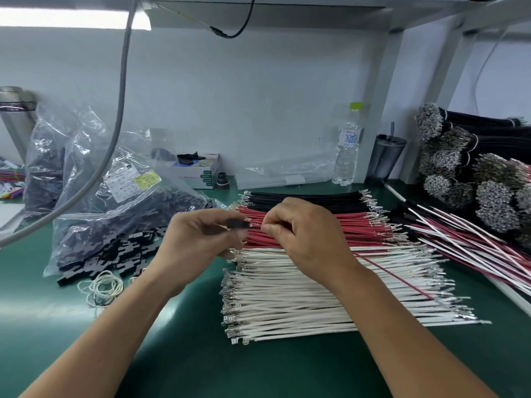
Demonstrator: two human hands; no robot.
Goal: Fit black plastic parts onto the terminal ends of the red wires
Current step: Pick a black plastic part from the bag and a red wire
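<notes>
Bright, even light comes from a strip lamp (71,18) blown out to white glare at the upper left. Shadows on the green desk (258,369) are soft. Wide-angle distortion bends the frame edges; both hands look slightly motion-blurred.

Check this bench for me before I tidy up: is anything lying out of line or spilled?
One red wire lies slantwise across the white wires, away from the red stack. Black plastic parts have spilled from the open bag onto the green mat.
</notes>
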